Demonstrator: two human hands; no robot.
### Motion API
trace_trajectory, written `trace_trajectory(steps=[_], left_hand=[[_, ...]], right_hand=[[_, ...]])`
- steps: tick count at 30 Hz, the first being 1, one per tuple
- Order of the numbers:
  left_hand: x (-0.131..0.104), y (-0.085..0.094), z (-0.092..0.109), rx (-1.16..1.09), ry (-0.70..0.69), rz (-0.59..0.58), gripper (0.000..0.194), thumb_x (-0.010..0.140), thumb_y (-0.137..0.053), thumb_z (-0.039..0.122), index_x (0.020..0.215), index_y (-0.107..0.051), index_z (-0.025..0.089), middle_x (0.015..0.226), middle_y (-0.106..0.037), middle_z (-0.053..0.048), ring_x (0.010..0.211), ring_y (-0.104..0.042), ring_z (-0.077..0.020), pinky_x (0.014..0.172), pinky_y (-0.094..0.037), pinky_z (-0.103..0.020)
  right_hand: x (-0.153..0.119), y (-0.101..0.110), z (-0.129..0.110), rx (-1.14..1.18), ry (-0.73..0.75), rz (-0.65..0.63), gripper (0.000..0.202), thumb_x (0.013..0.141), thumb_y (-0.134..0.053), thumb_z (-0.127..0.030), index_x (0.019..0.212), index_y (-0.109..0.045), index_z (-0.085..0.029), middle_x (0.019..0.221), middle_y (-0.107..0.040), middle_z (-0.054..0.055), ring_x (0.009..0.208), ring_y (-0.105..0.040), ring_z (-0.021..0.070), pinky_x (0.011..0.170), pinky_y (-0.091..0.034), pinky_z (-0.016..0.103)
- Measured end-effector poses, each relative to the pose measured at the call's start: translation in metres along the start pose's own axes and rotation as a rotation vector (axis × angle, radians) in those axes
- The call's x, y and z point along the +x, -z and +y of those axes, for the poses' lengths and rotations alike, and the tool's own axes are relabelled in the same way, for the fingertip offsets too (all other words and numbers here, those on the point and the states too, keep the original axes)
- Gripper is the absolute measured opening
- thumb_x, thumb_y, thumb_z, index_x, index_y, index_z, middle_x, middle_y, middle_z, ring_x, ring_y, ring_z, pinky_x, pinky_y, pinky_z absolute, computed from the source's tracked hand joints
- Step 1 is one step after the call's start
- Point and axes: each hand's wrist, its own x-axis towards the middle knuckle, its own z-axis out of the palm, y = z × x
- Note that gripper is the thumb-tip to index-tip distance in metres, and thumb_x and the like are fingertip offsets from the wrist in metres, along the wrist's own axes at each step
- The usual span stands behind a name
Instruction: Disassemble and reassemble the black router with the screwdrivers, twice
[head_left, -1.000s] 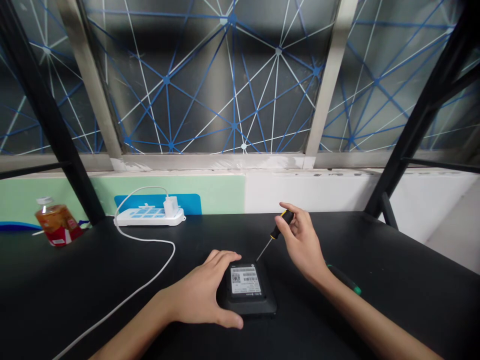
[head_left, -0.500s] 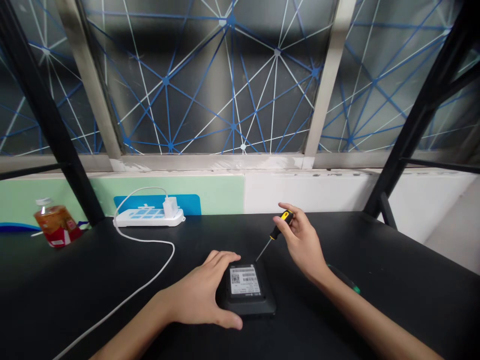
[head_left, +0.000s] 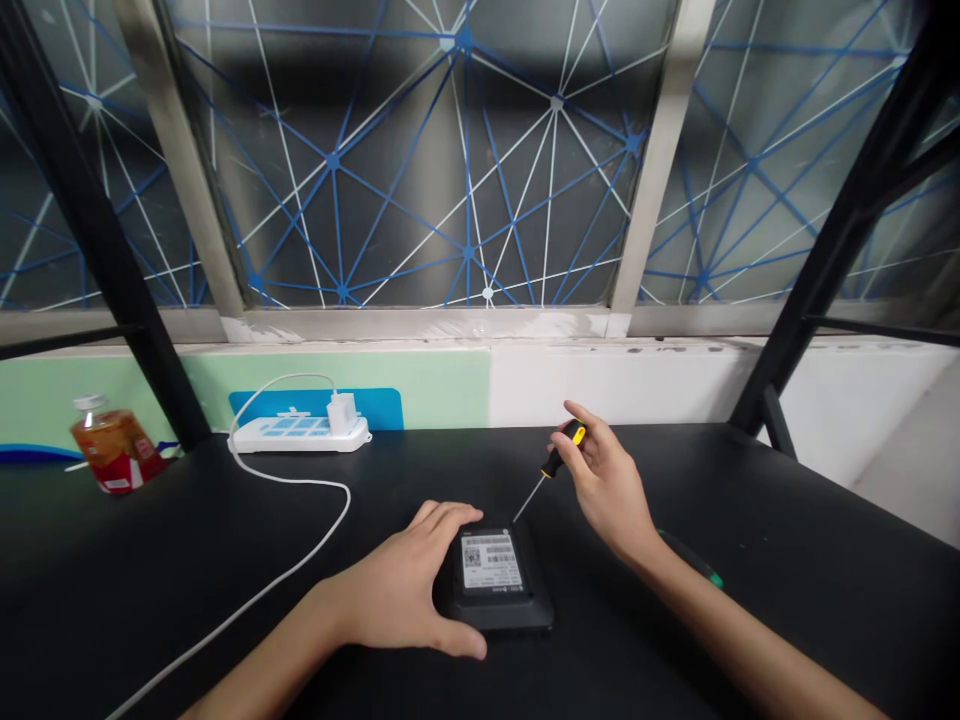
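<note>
A black boxy device [head_left: 534,612] with a white printed label [head_left: 491,563] lies on the dark table. My left hand [head_left: 409,580] grips its left side, fingers at the far edge and thumb along the near edge. In my right hand [head_left: 604,480] is a black and yellow screwdriver [head_left: 553,462], held by the handle between thumb and fingers, with the index finger raised off it. The screwdriver slants down to the left, and its tip meets the device near the far right corner. Whether a screw sits under the tip is too small to tell.
A green-tipped dark tool [head_left: 712,576] lies partly behind my right forearm. At the back left stands a white power strip [head_left: 300,436] with a plugged-in charger [head_left: 342,413]; its white cable [head_left: 334,520] runs toward me. A drink bottle [head_left: 118,450] stands far left.
My right fingers have shifted slightly on the screwdriver handle, and the handle looks turned a little. The device and my left hand hold their places.
</note>
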Motion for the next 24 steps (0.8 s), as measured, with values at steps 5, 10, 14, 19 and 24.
trace_trajectory(steps=[5, 10, 14, 19, 24], left_hand=[[0.001, -0.001, -0.002, 0.018, -0.01, -0.001, 0.102, 0.065, -0.082, 0.055, 0.148, -0.032, 0.023, 0.149, -0.037, -0.013, 0.138, -0.034, -0.0355, 0.115, -0.033, -0.053], [0.001, 0.0, -0.002, 0.018, -0.008, -0.003, 0.103, 0.064, -0.082, 0.055, 0.148, -0.032, 0.022, 0.149, -0.037, -0.013, 0.138, -0.034, -0.0354, 0.115, -0.033, -0.052], [0.001, 0.001, 0.0, 0.018, -0.008, -0.003, 0.102, 0.065, -0.082, 0.055, 0.147, -0.033, 0.022, 0.149, -0.038, -0.013, 0.138, -0.034, -0.0357, 0.115, -0.032, -0.052], [0.001, 0.001, 0.001, 0.022, 0.0, -0.002, 0.102, 0.065, -0.082, 0.056, 0.147, -0.033, 0.022, 0.149, -0.038, -0.013, 0.138, -0.034, -0.0349, 0.115, -0.032, -0.051], [0.001, 0.001, 0.001, 0.031, 0.007, -0.01, 0.102, 0.065, -0.082, 0.055, 0.148, -0.032, 0.021, 0.149, -0.038, -0.013, 0.138, -0.034, -0.0343, 0.115, -0.032, -0.051]], right_hand=[[-0.003, 0.002, -0.003, -0.128, 0.009, 0.027, 0.043, 0.094, -0.05, -0.046, 0.132, -0.055, -0.027, 0.106, -0.063, 0.007, 0.087, -0.062, 0.0218, 0.088, -0.05, 0.048], [-0.007, -0.004, -0.002, 0.1, -0.04, -0.027, 0.056, 0.098, -0.041, -0.04, 0.151, -0.032, -0.026, 0.127, -0.059, 0.011, 0.096, -0.068, 0.0221, 0.092, -0.052, 0.047], [-0.005, -0.005, 0.004, 0.122, -0.028, -0.037, 0.053, 0.093, -0.053, -0.042, 0.142, -0.04, -0.024, 0.123, -0.063, 0.011, 0.09, -0.071, 0.0213, 0.09, -0.054, 0.044], [-0.003, -0.002, 0.002, 0.038, -0.033, 0.022, 0.048, 0.085, -0.066, -0.045, 0.124, -0.05, -0.023, 0.097, -0.065, 0.006, 0.083, -0.068, 0.022, 0.079, -0.056, 0.04], [-0.006, -0.002, -0.006, 0.07, -0.046, -0.006, 0.044, 0.094, -0.05, -0.045, 0.133, -0.049, -0.024, 0.122, -0.063, 0.012, 0.095, -0.07, 0.0229, 0.091, -0.053, 0.045]])
